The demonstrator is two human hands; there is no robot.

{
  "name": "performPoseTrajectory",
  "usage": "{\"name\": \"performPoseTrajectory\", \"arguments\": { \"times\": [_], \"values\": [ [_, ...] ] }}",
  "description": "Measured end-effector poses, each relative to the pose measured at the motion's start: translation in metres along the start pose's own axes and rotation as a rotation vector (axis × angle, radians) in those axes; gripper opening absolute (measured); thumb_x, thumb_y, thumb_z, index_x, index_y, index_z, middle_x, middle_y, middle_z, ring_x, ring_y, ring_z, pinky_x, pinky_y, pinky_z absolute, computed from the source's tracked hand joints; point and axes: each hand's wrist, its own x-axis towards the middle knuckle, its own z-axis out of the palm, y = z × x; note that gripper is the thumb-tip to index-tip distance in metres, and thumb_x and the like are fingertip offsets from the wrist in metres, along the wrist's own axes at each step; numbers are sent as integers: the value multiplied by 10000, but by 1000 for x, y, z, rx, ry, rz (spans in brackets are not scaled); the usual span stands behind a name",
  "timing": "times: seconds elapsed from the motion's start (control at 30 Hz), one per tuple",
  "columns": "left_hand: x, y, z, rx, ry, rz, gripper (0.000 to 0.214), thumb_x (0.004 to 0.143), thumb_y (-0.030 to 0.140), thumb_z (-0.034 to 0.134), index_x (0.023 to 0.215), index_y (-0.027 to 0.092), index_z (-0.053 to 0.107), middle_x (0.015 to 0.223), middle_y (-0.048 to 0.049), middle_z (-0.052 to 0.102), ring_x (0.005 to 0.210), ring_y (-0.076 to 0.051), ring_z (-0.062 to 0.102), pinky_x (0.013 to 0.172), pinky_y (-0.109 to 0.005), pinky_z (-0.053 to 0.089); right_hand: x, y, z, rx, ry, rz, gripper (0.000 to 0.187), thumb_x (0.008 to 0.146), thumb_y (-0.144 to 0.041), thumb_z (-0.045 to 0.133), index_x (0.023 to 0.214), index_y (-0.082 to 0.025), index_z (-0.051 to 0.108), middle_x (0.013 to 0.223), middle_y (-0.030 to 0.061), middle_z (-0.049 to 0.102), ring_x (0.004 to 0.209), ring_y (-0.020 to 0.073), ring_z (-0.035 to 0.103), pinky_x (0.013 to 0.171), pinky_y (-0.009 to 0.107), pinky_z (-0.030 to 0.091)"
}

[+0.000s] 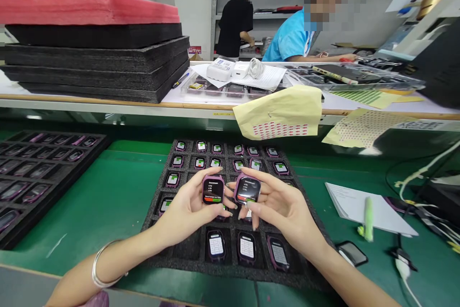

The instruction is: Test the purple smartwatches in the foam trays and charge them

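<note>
My left hand [196, 206] is closed around a purple-framed smartwatch body [213, 189], its lit screen facing me. A second smartwatch body [247, 188] of the same kind sits in my right hand [283, 206], thumb at its lower edge. Both screens show white text on black with a red and green bar at the bottom. Beneath both hands lies a black foam tray [187, 271] with several more watches in its pockets. Nearest me in the tray, a watch [216, 244] shows a white screen grid. My hands and forearms hide part of the tray.
Another foam tray of watches [27, 173] lies at left on the green bench [118, 192]. Papers [370, 209], a green pen-like item [368, 218] and cables are at right. Stacked foam trays [97, 65] stand on the shelf above. Two people are beyond it.
</note>
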Motion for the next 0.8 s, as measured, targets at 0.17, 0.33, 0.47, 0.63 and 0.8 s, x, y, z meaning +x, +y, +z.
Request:
{"name": "performPoseTrajectory", "arguments": {
  "times": [0.17,0.33,0.47,0.63,0.8],
  "values": [
    [0,-4,-1,19,-39,3,473,832,177,623,1268,207,442,1035,-83,600,881,-198,631,781,-332,561,1,4,-5,42,1,-30,334,895,-210,588,1228,-197,566,918,92,671,634,190,653,456,238,534],
    [-1,-4,-1,17,-58,11,473,805,163,647,1240,209,468,1008,-76,596,877,-195,619,778,-337,561,2,5,0,-28,104,-9,264,903,-270,600,1154,-189,604,740,52,657,534,173,632,402,219,504],
    [-1,-2,0,51,-32,5,385,848,225,597,1214,201,481,971,-76,603,847,-196,621,736,-352,574,1,6,3,-39,112,-10,249,903,-276,602,1140,-200,612,745,53,669,517,159,626,395,203,492],
    [2,-3,-2,99,24,-6,303,869,290,576,1138,168,507,870,-66,616,751,-168,620,640,-295,574,0,7,-2,20,29,-6,297,889,-293,604,1172,-201,603,862,82,676,562,187,644,405,234,508],
    [3,-5,-4,97,22,-11,294,855,271,588,1116,161,508,837,-55,615,713,-161,616,605,-286,571,-3,4,-2,27,-34,7,389,852,-204,645,1231,-212,561,970,101,673,651,194,660,470,236,531]
  ]
}}
